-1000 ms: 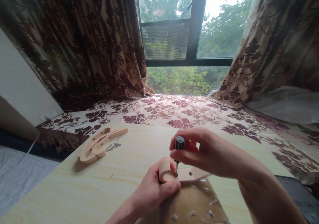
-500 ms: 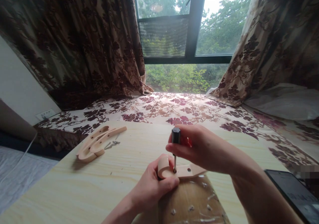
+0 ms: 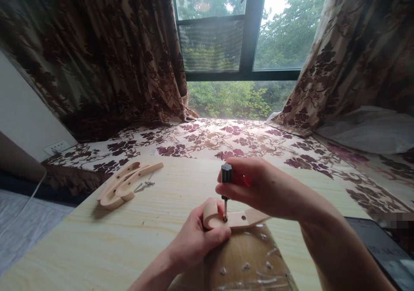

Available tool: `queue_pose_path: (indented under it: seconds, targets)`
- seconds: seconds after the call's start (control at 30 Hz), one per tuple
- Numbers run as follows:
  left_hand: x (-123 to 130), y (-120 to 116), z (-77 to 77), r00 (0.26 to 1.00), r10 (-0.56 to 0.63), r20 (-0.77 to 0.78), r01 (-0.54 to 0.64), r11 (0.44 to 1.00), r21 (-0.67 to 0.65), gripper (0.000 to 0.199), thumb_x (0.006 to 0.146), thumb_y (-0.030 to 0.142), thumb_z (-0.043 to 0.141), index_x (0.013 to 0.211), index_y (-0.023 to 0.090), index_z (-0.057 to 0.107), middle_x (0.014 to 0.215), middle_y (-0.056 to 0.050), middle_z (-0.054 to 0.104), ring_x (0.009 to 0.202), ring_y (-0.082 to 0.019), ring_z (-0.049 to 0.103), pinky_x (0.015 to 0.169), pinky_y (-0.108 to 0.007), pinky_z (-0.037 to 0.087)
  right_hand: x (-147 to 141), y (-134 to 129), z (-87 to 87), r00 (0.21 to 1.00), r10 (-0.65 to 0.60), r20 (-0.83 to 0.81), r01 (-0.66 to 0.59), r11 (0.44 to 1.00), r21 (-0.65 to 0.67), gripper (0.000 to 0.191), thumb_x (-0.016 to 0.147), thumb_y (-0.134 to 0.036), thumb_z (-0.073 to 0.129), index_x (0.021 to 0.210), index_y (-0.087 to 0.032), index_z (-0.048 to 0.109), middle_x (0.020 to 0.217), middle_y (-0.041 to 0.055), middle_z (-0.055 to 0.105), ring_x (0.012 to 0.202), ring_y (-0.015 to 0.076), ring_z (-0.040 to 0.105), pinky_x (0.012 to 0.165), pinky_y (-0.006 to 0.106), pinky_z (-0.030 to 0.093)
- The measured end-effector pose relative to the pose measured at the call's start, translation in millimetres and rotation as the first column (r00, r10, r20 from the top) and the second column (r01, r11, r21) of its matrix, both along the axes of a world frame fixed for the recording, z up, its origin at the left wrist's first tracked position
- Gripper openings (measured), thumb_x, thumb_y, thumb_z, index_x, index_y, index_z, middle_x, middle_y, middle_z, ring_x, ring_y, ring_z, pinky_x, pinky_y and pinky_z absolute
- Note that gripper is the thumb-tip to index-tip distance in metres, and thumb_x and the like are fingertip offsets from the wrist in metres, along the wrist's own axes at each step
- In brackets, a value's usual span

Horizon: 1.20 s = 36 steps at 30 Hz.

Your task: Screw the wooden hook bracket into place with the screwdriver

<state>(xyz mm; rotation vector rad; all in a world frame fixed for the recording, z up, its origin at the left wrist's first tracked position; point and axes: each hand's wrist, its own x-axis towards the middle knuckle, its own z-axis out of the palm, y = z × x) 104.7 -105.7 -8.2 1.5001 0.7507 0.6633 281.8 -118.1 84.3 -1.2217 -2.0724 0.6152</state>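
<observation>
My right hand [image 3: 258,187] is closed around the black handle of a screwdriver [image 3: 227,175], which stands nearly upright. Its tip goes into a hole in a curved wooden hook [image 3: 237,219]. My left hand [image 3: 197,235] grips the curled end of this hook, thumb in front and fingers behind. A second hole shows farther right along the hook. Under the hook lies a brown board wrapped in clear plastic [image 3: 249,252]. At the far left of the table several similar wooden hooks [image 3: 121,189] lie together, with a small heap of screws [image 3: 144,186] beside them.
The pale wood-grain table [image 3: 90,248] stands against a ledge with flowered cloth [image 3: 200,140], below a window between patterned curtains. A dark phone-like device [image 3: 371,243] lies at the right, partly behind my right forearm. A few dark specks dot the table.
The view has shifted slightly. Both hands keep their hold, and the screwdriver stays in the same hole; the fingers on its handle look almost unchanged.
</observation>
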Motion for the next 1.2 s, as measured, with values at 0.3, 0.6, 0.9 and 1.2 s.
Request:
queue_pose_path:
  seconds: [0.3, 0.6, 0.9, 1.2]
  targets:
    - [0, 0, -1.9, 0.999, -0.019, 0.030, 0.019, 1.000, 0.004, 0.026, 0.070, 0.033, 0.063, 0.080, 0.021, 0.043, 0.062, 0.008, 0.031, 0.057, -0.009, 0.025, 0.052, -0.022, 0.024, 0, -6, 5.7, 0.993, 0.112, -0.043, -0.116, 0.990, -0.081, 0.005, 0.083, -0.018, 0.055, 0.082, -0.017, 0.060, 0.066, -0.0031, 0.059, 0.057, 0.0075, 0.043, 0.051, 0.020, 0.035]
    - [0, 0, -0.5, 1.000, 0.013, -0.016, -0.012, 1.000, 0.008, 0.026, 0.068, 0.032, 0.064, 0.083, 0.020, 0.047, 0.065, 0.007, 0.037, 0.061, -0.010, 0.030, 0.057, -0.023, 0.028, 2, 2, 0.7, 1.000, -0.012, 0.002, 0.012, 1.000, 0.006, 0.028, 0.084, -0.032, 0.058, 0.063, -0.018, 0.047, 0.056, -0.0054, 0.044, 0.052, 0.0070, 0.034, 0.047, 0.021, 0.029]
    - [-1, 0, -0.1, 1.000, 0.005, -0.005, -0.005, 1.000, 0.006, 0.026, 0.069, 0.032, 0.063, 0.084, 0.020, 0.046, 0.066, 0.007, 0.036, 0.061, -0.010, 0.030, 0.056, -0.023, 0.028, 4, -5, 10.4, 0.997, 0.055, -0.051, -0.058, 0.996, -0.067, 0.014, 0.084, -0.026, 0.057, 0.076, -0.016, 0.059, 0.061, -0.0040, 0.049, 0.055, 0.0077, 0.039, 0.049, 0.021, 0.032]
    - [0, 0, -0.2, 1.000, -0.011, -0.008, 0.011, 1.000, -0.004, 0.024, 0.071, 0.031, 0.063, 0.083, 0.020, 0.045, 0.064, 0.008, 0.034, 0.059, -0.010, 0.027, 0.055, -0.023, 0.026, 5, -7, 10.2, 0.995, 0.079, -0.067, -0.085, 0.993, -0.087, 0.010, 0.084, -0.026, 0.058, 0.084, -0.017, 0.061, 0.067, -0.0028, 0.054, 0.057, 0.0080, 0.043, 0.049, 0.021, 0.034]
